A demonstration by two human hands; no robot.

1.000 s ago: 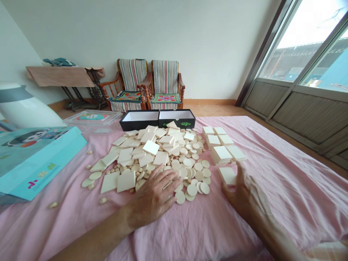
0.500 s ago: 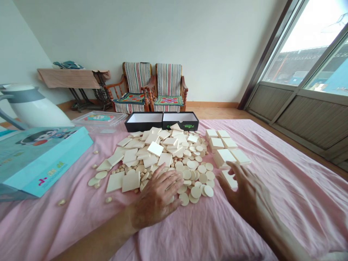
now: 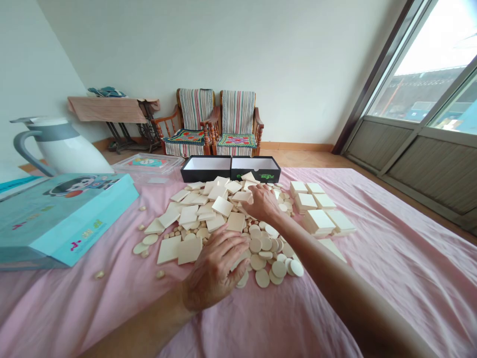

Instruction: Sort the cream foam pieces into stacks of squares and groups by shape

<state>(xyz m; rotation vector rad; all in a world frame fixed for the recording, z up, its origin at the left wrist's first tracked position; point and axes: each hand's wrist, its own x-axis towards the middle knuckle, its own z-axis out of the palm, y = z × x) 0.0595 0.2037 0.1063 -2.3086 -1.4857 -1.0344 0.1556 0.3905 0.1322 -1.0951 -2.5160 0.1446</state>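
1. My right hand [image 3: 263, 203] has left the stacked square tiles [image 3: 321, 220] and now reaches over the loose tile pile [image 3: 222, 206] on the pink cloth [image 3: 261, 323].
2. Its fingers are bent; I cannot tell whether they hold a tile.
3. My left hand [image 3: 218, 263] stays by the round discs [image 3: 278, 269], fingers loosely spread, its underside hidden.
4. Coloured characters on the blue box [image 3: 67, 219] and green lettering on the black box [image 3: 240, 174] are too small to read.
5. My right forearm [image 3: 328, 263] partly covers the nearest single tile [image 3: 334, 247].
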